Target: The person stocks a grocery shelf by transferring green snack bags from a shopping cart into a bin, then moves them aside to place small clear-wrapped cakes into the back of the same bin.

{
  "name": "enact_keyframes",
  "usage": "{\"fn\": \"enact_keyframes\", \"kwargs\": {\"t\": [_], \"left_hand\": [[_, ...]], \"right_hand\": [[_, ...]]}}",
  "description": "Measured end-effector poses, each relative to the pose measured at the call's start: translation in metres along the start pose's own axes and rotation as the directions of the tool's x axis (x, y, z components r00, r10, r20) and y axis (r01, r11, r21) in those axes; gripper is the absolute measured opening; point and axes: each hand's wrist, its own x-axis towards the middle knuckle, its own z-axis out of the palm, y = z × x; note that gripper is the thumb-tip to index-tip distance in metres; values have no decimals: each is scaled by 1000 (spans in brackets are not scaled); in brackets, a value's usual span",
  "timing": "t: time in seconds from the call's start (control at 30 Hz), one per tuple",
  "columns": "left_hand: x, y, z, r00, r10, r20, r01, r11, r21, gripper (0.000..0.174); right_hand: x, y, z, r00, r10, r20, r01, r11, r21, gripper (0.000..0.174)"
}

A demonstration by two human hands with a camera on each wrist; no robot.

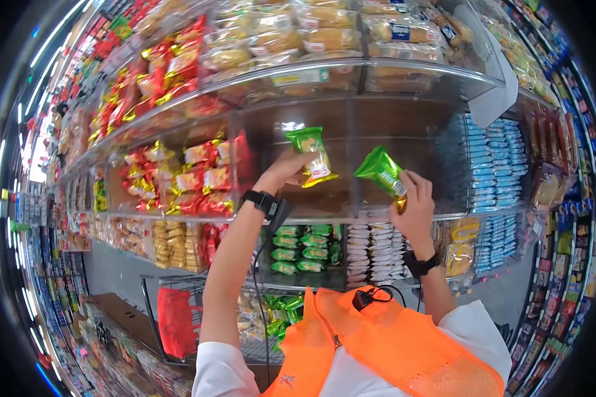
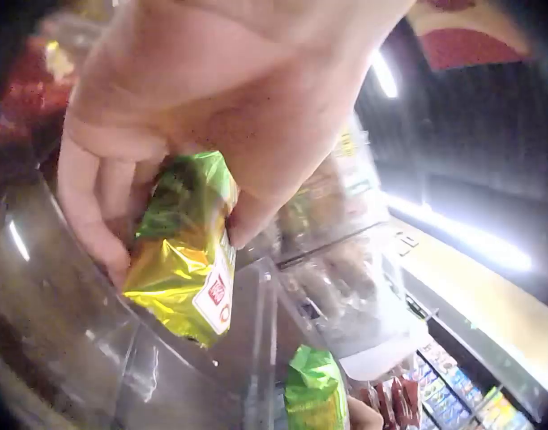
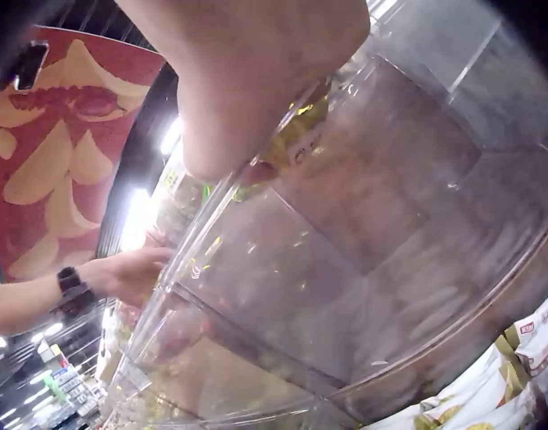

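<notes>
The orange vest (image 1: 377,337) is nearest the head camera. Ahead, the left hand (image 1: 286,168) grips the left packet (image 1: 319,159), green and gold, fingers and thumb closed on its sides. The right hand (image 1: 416,205) pinches the right packet (image 1: 380,169), also green and gold, near its lower end. Both packets are apart, one on each side of a clear divider (image 1: 355,159). Below lie green packets (image 1: 312,253) and white packets (image 1: 379,251). Red-and-gold packets (image 1: 205,175) stand to the left, blue packets (image 1: 493,162) to the right. Bagged bread (image 1: 331,38) fills the upper shelf (image 1: 298,71).
</notes>
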Motion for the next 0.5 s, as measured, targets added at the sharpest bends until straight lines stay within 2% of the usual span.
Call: {"fn": "enact_keyframes", "kwargs": {"t": [0.1, 0.23, 0.3, 0.4, 0.47, 0.5], "left_hand": [[68, -16, 7, 999, -44, -3, 44, 991, 123, 67], [98, 0, 35, 990, -124, 60, 125, 992, -7, 47], [97, 10, 50, 996, -70, 47, 72, 997, -33, 46], [126, -11, 54, 999, 25, 42, -29, 995, 100, 50], [134, -28, 53, 994, 103, -30, -96, 978, 184, 55], [115, -12, 59, 982, 149, -114, -126, 974, 186, 57]], "right_hand": [[3, 4, 1, 999, 27, 35, -27, 1000, 0, 65], [2, 9, 3, 999, 10, 38, -9, 1000, -25, 66], [2, 12, 4, 1000, 9, 27, -8, 999, -34, 67], [1, 14, 8, 1000, 9, 29, -8, 999, -33, 68], [2, 14, 9, 1000, 0, 18, 1, 1000, -28, 68], [3, 16, 9, 1000, -6, 17, 6, 1000, -27, 68]]}}
